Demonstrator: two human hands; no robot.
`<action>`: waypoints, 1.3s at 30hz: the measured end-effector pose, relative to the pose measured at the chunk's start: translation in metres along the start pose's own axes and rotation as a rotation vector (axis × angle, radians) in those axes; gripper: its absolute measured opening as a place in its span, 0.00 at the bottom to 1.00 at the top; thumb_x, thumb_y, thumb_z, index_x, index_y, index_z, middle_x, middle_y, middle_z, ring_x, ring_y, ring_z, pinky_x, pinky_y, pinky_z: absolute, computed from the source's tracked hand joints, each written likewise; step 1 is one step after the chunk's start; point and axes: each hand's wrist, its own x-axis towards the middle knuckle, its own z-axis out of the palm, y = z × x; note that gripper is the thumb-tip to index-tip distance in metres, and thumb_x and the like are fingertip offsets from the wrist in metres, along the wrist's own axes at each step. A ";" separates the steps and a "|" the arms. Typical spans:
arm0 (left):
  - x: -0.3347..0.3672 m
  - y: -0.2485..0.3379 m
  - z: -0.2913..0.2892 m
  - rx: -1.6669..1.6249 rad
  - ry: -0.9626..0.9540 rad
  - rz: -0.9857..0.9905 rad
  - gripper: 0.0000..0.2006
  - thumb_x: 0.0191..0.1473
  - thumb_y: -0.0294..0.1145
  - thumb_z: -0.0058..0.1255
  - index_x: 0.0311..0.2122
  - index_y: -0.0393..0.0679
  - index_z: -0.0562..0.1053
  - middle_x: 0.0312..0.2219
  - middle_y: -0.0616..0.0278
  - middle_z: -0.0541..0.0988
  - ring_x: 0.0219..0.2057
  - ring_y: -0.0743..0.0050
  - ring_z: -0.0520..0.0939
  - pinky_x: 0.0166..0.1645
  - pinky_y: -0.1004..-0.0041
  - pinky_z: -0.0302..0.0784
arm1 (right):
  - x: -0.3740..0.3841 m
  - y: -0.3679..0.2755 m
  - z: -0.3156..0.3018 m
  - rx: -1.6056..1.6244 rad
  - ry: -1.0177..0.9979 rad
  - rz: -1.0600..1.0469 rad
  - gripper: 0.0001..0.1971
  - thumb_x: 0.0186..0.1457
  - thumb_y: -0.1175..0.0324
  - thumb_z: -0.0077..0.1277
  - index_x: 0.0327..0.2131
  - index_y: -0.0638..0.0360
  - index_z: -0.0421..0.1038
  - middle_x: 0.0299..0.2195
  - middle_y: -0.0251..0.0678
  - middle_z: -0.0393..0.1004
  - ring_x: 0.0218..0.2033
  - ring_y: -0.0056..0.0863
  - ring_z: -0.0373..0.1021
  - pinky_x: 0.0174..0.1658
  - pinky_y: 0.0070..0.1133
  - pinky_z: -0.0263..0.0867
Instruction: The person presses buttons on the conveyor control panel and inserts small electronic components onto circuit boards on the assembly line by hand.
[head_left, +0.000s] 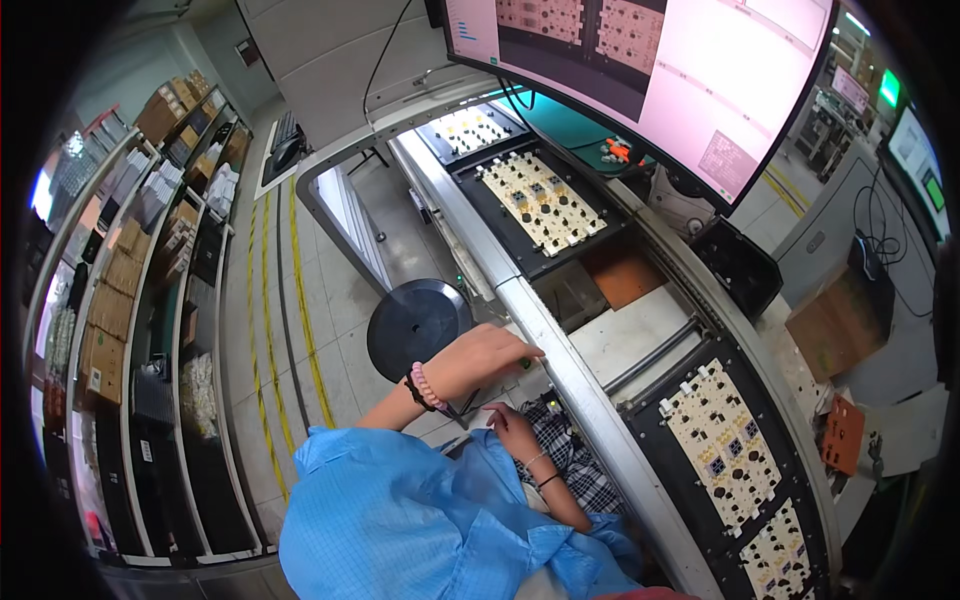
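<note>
My left hand [482,362], with pink and black bands at its wrist, reaches over the metal rail [545,335] of a conveyor. Its index fingertip is at the rail's edge, and I see nothing held. Lower down, my right hand [514,432] rests by my lap near checked black-and-white cloth [562,440], its fingers loosely apart. Beyond the rail, a cream circuit board [540,203] lies in a black carrier [487,212]. Behind it sits another board [468,130]. At the near right are two more boards, a larger one [722,445] and a partly cut-off one [778,555].
A large monitor [740,60] hangs over the far side. Left of the rail stands a round black stool [418,328]. Stocked shelves [130,300] line the left, beside yellow floor stripes [312,330]. A cardboard box [840,320] and an orange bracket [843,435] are at the right.
</note>
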 end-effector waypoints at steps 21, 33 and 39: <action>0.006 -0.006 -0.004 0.314 -0.145 0.266 0.21 0.51 0.27 0.45 0.52 0.38 0.69 0.36 0.61 0.75 0.39 0.66 0.76 0.43 0.71 0.75 | 0.002 -0.002 -0.003 0.014 0.000 0.035 0.12 0.58 0.76 0.43 0.44 0.53 0.71 0.30 0.37 0.77 0.32 0.35 0.76 0.36 0.28 0.71; 0.001 -0.018 -0.004 0.398 -0.093 0.442 0.21 0.51 0.29 0.45 0.51 0.35 0.70 0.41 0.60 0.75 0.41 0.67 0.76 0.43 0.72 0.76 | 0.007 -0.005 0.000 0.024 -0.009 0.032 0.13 0.58 0.79 0.42 0.45 0.55 0.71 0.30 0.38 0.77 0.33 0.35 0.75 0.38 0.27 0.70; 0.001 -0.018 -0.007 0.464 -0.187 0.403 0.20 0.52 0.28 0.47 0.52 0.40 0.71 0.40 0.63 0.74 0.44 0.69 0.77 0.48 0.72 0.75 | 0.010 -0.001 0.002 0.007 -0.015 0.001 0.12 0.59 0.76 0.43 0.44 0.55 0.71 0.31 0.38 0.77 0.33 0.35 0.76 0.37 0.27 0.70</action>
